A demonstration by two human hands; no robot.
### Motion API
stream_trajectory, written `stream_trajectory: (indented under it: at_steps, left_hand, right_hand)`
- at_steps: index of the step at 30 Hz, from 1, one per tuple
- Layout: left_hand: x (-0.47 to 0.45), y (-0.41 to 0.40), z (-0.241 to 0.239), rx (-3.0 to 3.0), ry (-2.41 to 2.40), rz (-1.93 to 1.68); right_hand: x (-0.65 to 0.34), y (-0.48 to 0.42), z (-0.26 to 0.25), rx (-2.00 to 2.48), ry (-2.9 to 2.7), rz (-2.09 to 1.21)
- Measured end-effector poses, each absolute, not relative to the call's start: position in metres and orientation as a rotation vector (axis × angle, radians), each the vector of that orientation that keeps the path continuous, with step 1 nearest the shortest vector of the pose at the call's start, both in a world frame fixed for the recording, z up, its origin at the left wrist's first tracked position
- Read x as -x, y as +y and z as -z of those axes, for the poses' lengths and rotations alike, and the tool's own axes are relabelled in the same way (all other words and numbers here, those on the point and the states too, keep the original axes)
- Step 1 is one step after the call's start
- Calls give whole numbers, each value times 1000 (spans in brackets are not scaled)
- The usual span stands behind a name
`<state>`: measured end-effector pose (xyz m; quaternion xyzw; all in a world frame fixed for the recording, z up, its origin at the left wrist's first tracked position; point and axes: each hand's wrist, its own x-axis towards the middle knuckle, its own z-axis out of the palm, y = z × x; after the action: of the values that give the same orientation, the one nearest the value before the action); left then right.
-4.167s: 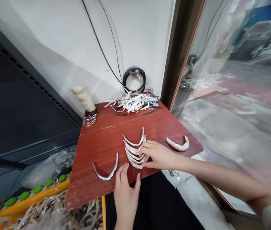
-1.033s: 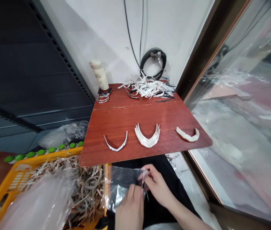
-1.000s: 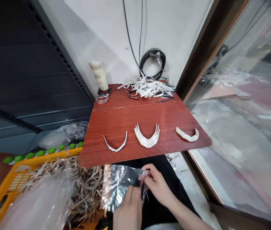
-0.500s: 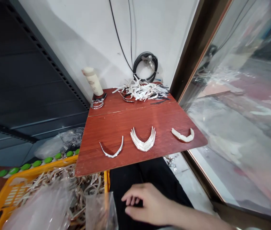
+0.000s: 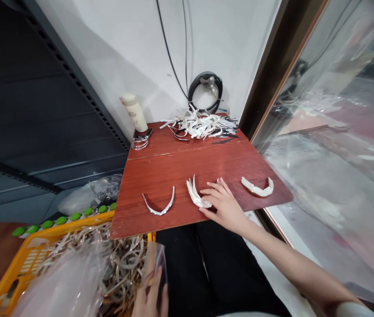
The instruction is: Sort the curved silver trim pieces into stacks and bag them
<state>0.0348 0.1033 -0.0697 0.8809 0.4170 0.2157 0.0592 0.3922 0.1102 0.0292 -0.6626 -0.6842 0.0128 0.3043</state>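
My right hand (image 5: 222, 204) rests over the right side of a stack of curved silvery-white strips (image 5: 194, 193), its fingers spread and touching them. Part of that stack is hidden under the hand. On the left of the board lies a single thin curved strip (image 5: 159, 211), and on the right a thicker bundle of pale curved strips (image 5: 257, 188). Low in the view, my left hand (image 5: 151, 295) has its fingers around a small clear plastic bag (image 5: 155, 255), held beside the crate. The bag's lower part is partly hidden.
The strips lie on a red-brown board (image 5: 160, 169). At its back are a cream bottle (image 5: 135, 114), metal rings (image 5: 139, 143), a heap of white strips (image 5: 203, 125) and coiled black cable (image 5: 191, 90). A yellow crate (image 5: 41, 244) of scraps stands left; a glossy panel (image 5: 332, 145) stands right.
My right hand has moved up from above my lap onto the middle stack. My left hand has come into view at the clear bag. The whole view has shifted slightly.
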Motion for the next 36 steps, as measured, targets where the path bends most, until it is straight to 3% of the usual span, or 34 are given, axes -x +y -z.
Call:
stream_trajectory:
  at_steps: [11, 16, 21, 25, 32, 36]
  left_hand:
    - [-34, 99, 71, -2207, 1382, -384]
    - [-40, 98, 51, -2027, 1553, -397]
    - [-36, 96, 38, -1959, 1507, -401]
    - [-28, 92, 30, -2001, 1429, -349]
    - [-36, 75, 23, -2341, 1173, -153]
    - [-53, 67, 31, -2296, 1181, -209]
  right_hand:
    - [-389, 95, -53, 1629, -1892, -171]
    - [-327, 63, -77, 1349, -2047, -666]
    - [-275, 54, -47, 1108, -2118, -977]
    - [-277, 60, -27, 1188, -2154, -922]
    - [-248, 57, -37, 1366, -2516, -491]
    - [-226, 64, -19, 1458, -2437, -323]
